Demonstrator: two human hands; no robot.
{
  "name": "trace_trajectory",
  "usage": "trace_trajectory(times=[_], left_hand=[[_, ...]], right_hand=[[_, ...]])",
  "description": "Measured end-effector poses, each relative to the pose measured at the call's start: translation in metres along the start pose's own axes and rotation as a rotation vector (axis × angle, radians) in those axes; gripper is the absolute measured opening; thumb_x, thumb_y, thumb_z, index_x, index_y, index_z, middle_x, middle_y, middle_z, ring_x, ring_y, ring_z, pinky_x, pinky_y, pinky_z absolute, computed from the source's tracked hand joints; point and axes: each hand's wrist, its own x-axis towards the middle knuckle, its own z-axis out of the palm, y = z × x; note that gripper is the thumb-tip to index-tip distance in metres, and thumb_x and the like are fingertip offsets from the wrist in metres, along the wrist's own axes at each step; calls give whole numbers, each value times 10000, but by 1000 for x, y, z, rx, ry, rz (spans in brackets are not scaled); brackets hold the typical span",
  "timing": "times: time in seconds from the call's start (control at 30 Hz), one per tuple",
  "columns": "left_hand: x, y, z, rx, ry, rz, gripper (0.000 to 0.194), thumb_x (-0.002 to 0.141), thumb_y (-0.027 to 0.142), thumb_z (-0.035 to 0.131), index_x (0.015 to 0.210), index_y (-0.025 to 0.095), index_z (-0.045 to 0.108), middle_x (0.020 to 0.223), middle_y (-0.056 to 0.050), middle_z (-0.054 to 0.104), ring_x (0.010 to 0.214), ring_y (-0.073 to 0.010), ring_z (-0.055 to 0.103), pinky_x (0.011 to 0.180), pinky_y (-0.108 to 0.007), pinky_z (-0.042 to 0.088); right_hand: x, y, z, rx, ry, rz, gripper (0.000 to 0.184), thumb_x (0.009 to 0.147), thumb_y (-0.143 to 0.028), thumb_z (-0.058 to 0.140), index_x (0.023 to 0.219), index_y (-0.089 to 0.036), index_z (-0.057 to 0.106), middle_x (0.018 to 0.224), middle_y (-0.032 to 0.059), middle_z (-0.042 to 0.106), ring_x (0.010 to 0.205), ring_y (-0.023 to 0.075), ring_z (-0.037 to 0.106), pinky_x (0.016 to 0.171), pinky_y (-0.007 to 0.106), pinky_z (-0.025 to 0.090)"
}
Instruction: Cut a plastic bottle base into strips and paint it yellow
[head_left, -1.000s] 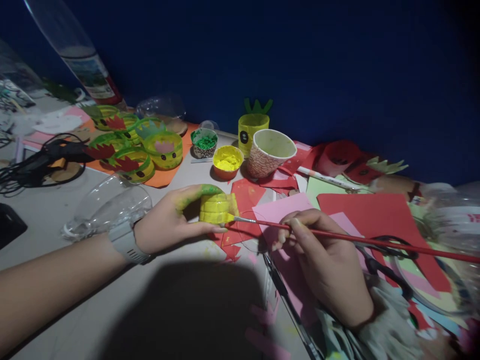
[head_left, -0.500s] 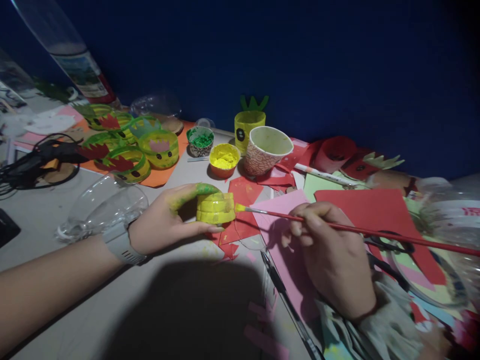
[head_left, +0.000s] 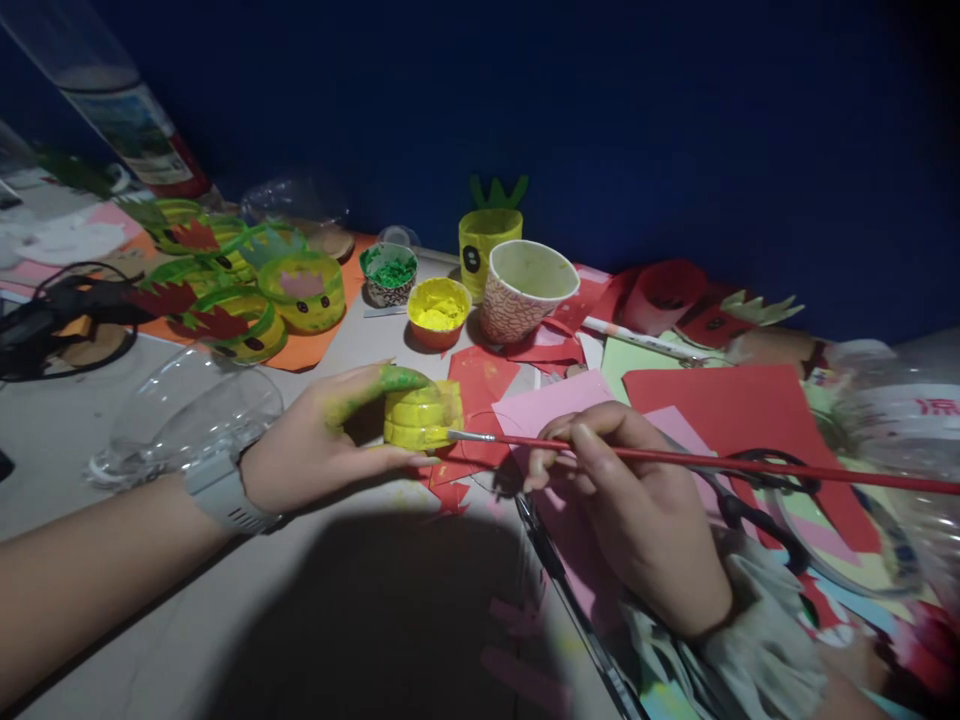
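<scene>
Between the thumb and fingers of my left hand [head_left: 315, 430] is a yellow-painted plastic bottle bottom [head_left: 421, 416], lying on its side with ridges showing. Green and yellow paint stains the hand. My right hand [head_left: 637, 500] pinches a red-handled paintbrush [head_left: 675, 457]; its bristle end touches the lower right of the yellow piece. Just beyond stand a small cup of yellow paint [head_left: 439, 312] and a small cup of green paint [head_left: 390, 270]. A larger patterned paper cup [head_left: 517, 305] is beside them.
Painted yellow-green rings with paper crowns [head_left: 307, 297] sit on orange paper at left. A clear plastic piece [head_left: 195, 410] lies near my left wrist. Black scissors [head_left: 742, 505], a pen [head_left: 562, 590] and red paper [head_left: 727, 410] lie at right. A blue partition [head_left: 600, 120] stands behind.
The brush tip has moved from the right edge of the yellow piece onto its lower front side. The whole view has shifted slightly, with things sitting a little further left.
</scene>
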Motion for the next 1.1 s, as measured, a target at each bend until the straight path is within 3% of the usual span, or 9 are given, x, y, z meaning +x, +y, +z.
trace_trajectory(times=[0.27, 0.47, 0.63, 0.77, 0.97, 1.1], left_hand=[[1, 1, 1, 40, 12, -19, 457, 678, 325, 785, 1088, 229, 608, 1033, -60, 690, 892, -228, 659, 818, -354, 545], [1, -1, -1, 42, -3, 16, 445, 702, 311, 767, 1101, 210, 599, 1040, -78, 680, 910, -227, 652, 829, -357, 544], [0, 1, 0, 19, -36, 10, 426, 725, 339, 749, 1102, 213, 598, 1036, -83, 675, 921, -238, 654, 846, -381, 534], [0, 2, -1, 79, -32, -2, 451, 701, 343, 769, 1106, 240, 601, 1037, -63, 674, 923, -235, 646, 822, -356, 530], [1, 2, 0, 95, -8, 16, 437, 700, 363, 766, 1082, 228, 603, 1028, -65, 670, 918, -235, 642, 825, -363, 530], [0, 1, -1, 67, -20, 7, 439, 705, 352, 763, 1094, 231, 600, 1056, -71, 666, 939, -243, 646, 843, -371, 530]], right_hand=[[3, 5, -7, 3, 14, 23, 192, 858, -330, 606, 770, -180, 525, 652, -3, 622, 590, 93, 621, 597, 210, 540], [2, -1, -5, 169, 72, -129, 215, 843, -273, 594, 680, -181, 488, 619, -14, 581, 497, 95, 556, 443, 201, 467], [-5, 1, 0, 43, 4, -40, 133, 854, -290, 603, 763, -201, 567, 781, 11, 632, 632, 120, 645, 604, 251, 562], [-7, 5, 0, -26, 37, 0, 151, 848, -339, 614, 789, -210, 563, 767, 23, 648, 686, 148, 665, 653, 279, 582], [-2, 4, -4, -36, 56, -35, 170, 861, -331, 600, 778, -192, 547, 732, 12, 637, 642, 120, 643, 633, 253, 571], [-2, 3, -6, 42, 112, -167, 163, 907, -286, 525, 774, -191, 532, 694, -8, 633, 588, 90, 602, 540, 193, 509]])
